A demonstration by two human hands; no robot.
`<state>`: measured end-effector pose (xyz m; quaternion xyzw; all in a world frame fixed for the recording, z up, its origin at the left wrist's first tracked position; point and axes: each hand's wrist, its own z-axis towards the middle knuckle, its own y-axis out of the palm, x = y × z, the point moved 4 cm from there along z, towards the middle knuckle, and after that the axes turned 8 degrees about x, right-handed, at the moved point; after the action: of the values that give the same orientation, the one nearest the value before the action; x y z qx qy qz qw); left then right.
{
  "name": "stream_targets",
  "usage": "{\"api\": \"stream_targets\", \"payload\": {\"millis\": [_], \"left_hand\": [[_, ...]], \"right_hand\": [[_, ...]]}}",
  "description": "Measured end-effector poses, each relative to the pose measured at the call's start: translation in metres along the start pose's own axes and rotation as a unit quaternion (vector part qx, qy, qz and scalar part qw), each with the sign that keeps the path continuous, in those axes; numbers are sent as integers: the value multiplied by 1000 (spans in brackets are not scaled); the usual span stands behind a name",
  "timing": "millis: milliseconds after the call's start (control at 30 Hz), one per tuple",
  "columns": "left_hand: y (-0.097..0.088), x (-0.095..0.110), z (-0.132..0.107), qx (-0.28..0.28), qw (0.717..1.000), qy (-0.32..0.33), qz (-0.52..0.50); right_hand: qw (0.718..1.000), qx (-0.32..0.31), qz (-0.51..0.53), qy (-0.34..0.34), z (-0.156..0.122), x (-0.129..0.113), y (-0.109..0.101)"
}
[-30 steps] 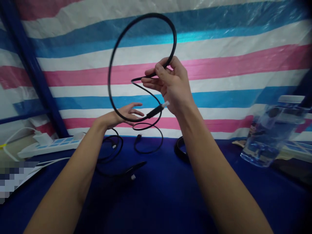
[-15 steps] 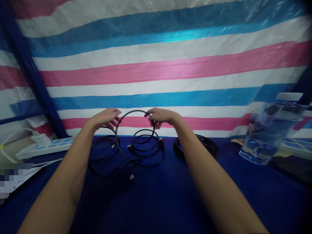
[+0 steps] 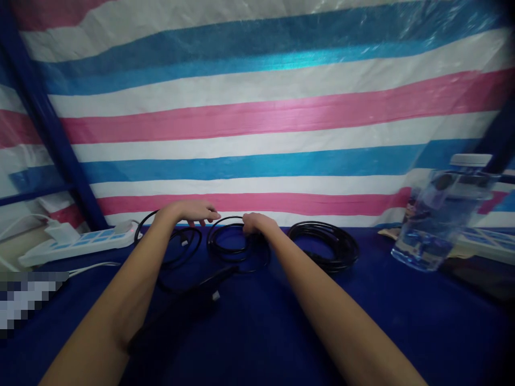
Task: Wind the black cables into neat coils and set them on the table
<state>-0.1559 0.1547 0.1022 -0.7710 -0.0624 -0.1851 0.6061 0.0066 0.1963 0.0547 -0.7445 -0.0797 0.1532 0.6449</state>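
Hanging behind everything, the striped sheet (image 3: 281, 128) backs the blue table (image 3: 257, 332), where the black cable (image 3: 230, 253) lies loosely coiled at the middle. It should handle as light and springy, with a smooth jacket — grip several turns together, away from the ends. The right hand (image 3: 255, 222) curls at the coil's right rear edge; whether it pinches a turn cannot be told. The left hand (image 3: 199, 212), fingers loosely spread, hovers near the left rear. Print on the bottle (image 3: 438, 214) is illegible; the pale plug tip (image 3: 216, 295) shows no readable marking.
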Motion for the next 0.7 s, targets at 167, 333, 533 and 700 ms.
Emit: {"api": "stream_targets", "payload": {"millis": [167, 333, 533, 700], "left_hand": [[2, 1, 1, -1, 1000, 0, 18], [-3, -4, 1, 40, 999, -16, 16], [-24, 39, -21, 219, 960, 128, -115], [-54, 70, -54, 402, 846, 170, -307]], "right_hand": [[999, -17, 13, -39, 8, -8, 15], [990, 91, 71, -84, 9, -3, 0], [918, 290, 138, -231, -33, -14, -78], [803, 471, 181, -318, -85, -34, -126]]}}
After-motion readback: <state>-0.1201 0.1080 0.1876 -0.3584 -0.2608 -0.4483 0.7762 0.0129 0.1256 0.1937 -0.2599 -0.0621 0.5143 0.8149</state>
